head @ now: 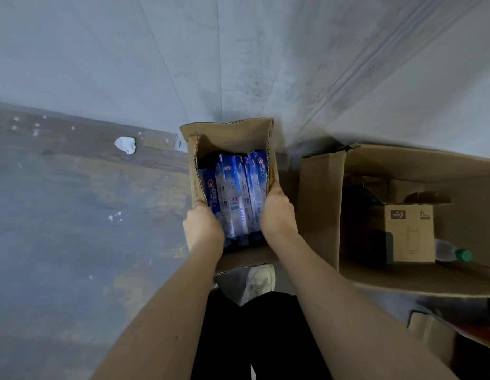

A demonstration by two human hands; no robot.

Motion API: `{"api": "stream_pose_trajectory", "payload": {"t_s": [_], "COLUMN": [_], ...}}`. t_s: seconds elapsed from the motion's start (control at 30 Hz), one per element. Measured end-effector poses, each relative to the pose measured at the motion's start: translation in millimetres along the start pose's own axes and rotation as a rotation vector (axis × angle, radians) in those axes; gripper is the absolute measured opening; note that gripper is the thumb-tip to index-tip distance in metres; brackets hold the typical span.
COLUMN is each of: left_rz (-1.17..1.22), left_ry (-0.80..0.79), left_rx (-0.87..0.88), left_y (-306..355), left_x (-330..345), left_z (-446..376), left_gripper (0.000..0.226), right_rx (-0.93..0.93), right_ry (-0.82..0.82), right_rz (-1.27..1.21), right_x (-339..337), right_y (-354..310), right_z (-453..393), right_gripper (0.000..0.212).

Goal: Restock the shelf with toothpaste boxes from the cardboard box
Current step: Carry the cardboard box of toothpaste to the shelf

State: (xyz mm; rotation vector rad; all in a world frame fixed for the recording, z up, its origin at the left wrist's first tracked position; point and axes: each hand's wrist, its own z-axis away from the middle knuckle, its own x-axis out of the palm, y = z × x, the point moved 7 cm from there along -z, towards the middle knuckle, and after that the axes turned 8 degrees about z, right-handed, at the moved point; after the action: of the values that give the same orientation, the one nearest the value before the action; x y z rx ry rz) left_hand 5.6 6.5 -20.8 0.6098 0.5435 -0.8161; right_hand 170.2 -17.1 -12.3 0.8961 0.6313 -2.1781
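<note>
Toothpaste boxes (pixel 235 193) are lying in the cardboard box (pixel 227 133); left hand (pixel 202 223) and right hand (pixel 276 212) are gripping its side walls.

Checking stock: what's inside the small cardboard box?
Blue toothpaste boxes packed side by side in the small cardboard box. Both hands cover their near ends; anything underneath is hidden.

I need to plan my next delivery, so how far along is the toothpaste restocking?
Nothing looks done yet: the cardboard box on the floor is packed with blue toothpaste boxes, and no shelf is in view. In hand: the left hand and right hand grip the box's two sides; I cannot tell whether they are lifting it. Left: taking the toothpaste out and shelving all of it.
</note>
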Motion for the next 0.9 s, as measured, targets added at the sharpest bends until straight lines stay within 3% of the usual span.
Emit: {"api": "stream_pose_trajectory", "payload": {"t_s": [0.23, 0.47, 0.77, 0.9], "left_rz": [0.039, 0.187, 0.439, 0.527], "left_ry": [0.053, 0.157, 0.356, 0.438], "left_rx": [-0.077, -0.23, -0.448, -0.49], "left_y": [-26.7, -83.6, -157.3, -201.9], "left_x": [-96.8, -211.5, -347.5, -390.2], "left_z": [60.9, 153.9, 262.7, 302.9], "left_gripper": [0.03, 0.029, 0.031, 0.029], "right_rx": [-0.079, -0.302, -0.59, -0.727], "right_ry": [-0.089, -0.103, -0.085, -0.06], "right_rz": [0.188, 0.44, 0.528, 0.624], "right_x": [-25.4, -65.1, -109.5, -110.4], "right_y": [-70.2, -165.2, -298.3, -343.1], "right_z": [75.2, 187.3, 338.5, 398.3], "right_gripper": [0.049, 0.047, 0.027, 0.032]}}
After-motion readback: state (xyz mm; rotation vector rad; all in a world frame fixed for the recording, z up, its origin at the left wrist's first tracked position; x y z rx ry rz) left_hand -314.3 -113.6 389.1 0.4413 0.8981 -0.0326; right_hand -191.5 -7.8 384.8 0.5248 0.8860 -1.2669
